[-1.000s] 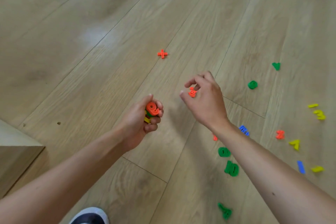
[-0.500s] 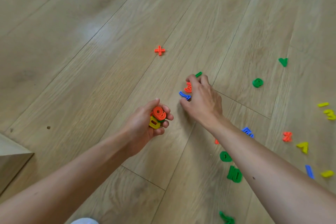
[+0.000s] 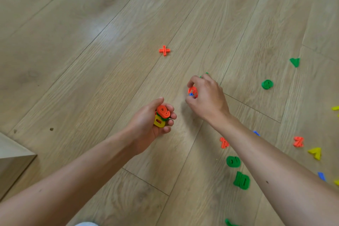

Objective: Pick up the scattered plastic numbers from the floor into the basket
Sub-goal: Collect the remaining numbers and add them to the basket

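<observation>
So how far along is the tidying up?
Early to midway. Nothing is visibly in a basket; none shows here. The left hand holds a stack of pieces, and the right hand is gathering orange and blue ones. Left on the floor: the orange plus, green numbers, and yellow, orange and blue bits.

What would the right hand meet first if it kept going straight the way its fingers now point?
Likely the small green piece peeking out just past the right hand fingertips; it may already touch them, depth is unclear. Beyond it the wood floor looks bare.
</observation>
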`<state>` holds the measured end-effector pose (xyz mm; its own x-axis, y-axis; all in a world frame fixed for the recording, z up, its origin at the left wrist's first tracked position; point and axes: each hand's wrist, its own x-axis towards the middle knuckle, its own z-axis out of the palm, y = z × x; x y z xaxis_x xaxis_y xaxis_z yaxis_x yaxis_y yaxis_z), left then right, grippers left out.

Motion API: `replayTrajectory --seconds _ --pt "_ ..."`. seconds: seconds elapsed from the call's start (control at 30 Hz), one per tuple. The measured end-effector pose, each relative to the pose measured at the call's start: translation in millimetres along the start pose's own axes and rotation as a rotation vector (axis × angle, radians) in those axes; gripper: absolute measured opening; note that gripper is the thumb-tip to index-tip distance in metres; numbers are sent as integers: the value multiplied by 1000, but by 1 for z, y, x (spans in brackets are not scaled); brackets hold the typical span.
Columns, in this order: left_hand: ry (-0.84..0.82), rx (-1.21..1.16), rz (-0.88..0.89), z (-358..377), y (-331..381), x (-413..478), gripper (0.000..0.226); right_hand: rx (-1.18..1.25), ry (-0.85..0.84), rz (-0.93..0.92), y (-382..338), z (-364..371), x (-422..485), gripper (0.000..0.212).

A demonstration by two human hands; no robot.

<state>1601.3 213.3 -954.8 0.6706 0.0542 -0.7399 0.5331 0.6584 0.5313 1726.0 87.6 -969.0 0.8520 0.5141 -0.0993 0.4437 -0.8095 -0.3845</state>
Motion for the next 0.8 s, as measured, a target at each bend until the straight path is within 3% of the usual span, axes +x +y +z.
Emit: replayTrajectory --seconds 0.17,0.27,0.37,0.47,0.53,0.63,0.8 --pt "-88 -180 -58 9 12 4 53 434 -102 -131 -38 -29 -5 24" --pt "-157 -235 -24 12 23 6 46 301 -108 -299 -56 -34 -9 26" --pt "-114 -262 32 9 33 12 40 204 -62 -365 -65 -32 -4 27" --pt "-41 -299 93 2 43 18 35 338 12 -369 -70 -32 9 30" --pt "-13 -327 102 -4 51 22 33 449 127 -279 -70 -28 32 27" --pt "-5 -352 113 -13 58 28 34 318 177 -133 -64 -14 80 27" --pt "13 -322 132 -23 62 34 33 -31 61 -158 -62 15 124 31"
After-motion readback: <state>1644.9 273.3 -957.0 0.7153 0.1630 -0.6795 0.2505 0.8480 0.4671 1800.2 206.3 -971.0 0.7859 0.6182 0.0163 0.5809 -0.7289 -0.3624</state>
